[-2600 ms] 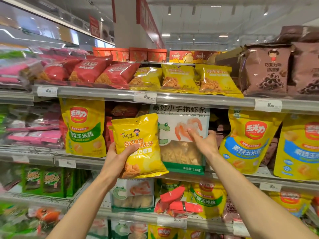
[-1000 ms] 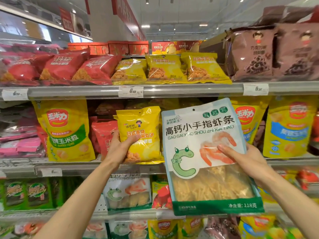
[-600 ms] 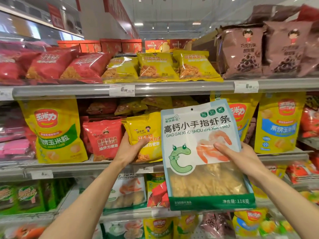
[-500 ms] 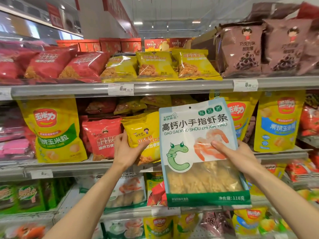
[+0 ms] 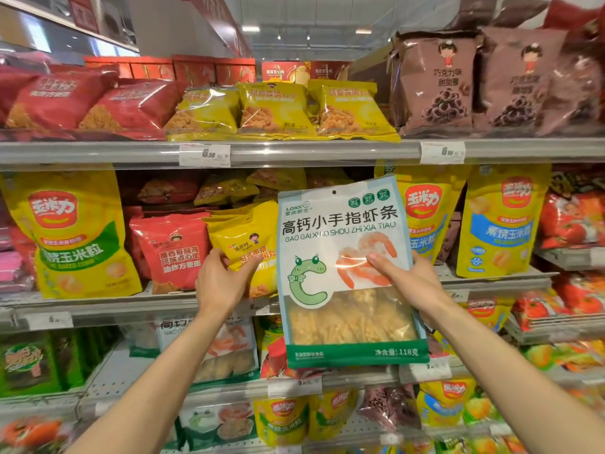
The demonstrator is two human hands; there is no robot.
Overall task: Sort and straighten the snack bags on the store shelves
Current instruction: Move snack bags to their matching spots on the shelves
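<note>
Gripping the large white-and-green plastic shrimp-stick pouch (image 5: 347,273) with the right hand (image 5: 409,283), thumb (image 5: 381,263) pressing its front, fingers hiding behind, holding it upright before the middle grey metal shelf (image 5: 98,306). Clasping the small yellow crinkly snack bag (image 5: 245,237) with the left hand (image 5: 222,280), thumb curling across its lower front, standing beside the red snack bag (image 5: 173,250).

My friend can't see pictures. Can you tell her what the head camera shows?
A person's right hand holds up a big white and green shrimp stick bag in front of store shelves packed with snacks. Their left hand grips a small yellow snack bag standing on the middle shelf, beside a red bag.
</note>
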